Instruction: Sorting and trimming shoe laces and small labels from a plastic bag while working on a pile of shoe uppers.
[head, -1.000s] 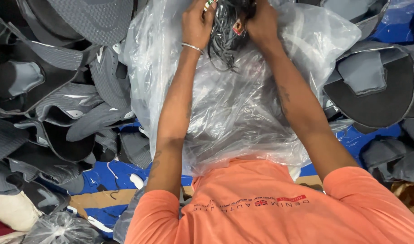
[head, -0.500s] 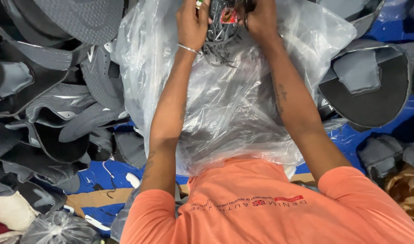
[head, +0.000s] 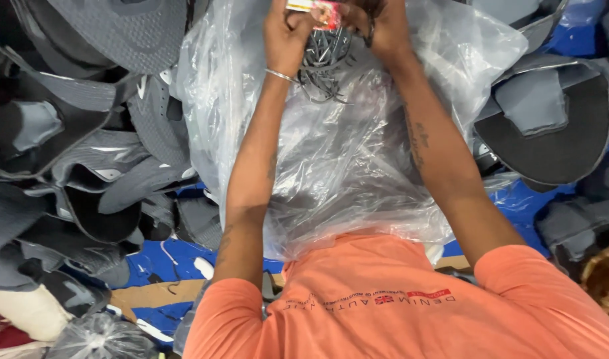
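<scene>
At nine o'clock lies a big heap of grey shoe pieces (head: 85,146), curved and stacked on top of each other, some with dark insides. Under the heap, at seven o'clock, a blue sheet (head: 164,259) shows through, with a strip of brown cardboard (head: 151,292) on it and a small tied plastic bag (head: 98,336) in the corner. In the middle, a large clear plastic bag (head: 331,173) runs from six o'clock up to twelve o'clock, crinkled and shiny. Both arms reach up over the bag. The left hand (head: 288,36), at about eleven o'clock, has a thin bangle (head: 280,75) on its wrist, and its fingers are curled tight on a bunch of dark laces (head: 324,56) and a small red and yellow tag (head: 317,8). The laces hang down just below the hands, against the top of the bag. The right hand (head: 377,26), at about twelve o'clock, just beside the left one, is also closed on the top of the laces. At six o'clock is the person's orange shirt (head: 397,312). At three o'clock sit more grey shoe pieces (head: 550,126), one with a wide dark sole side facing up, and more of the blue sheet shows at the top right corner.
</scene>
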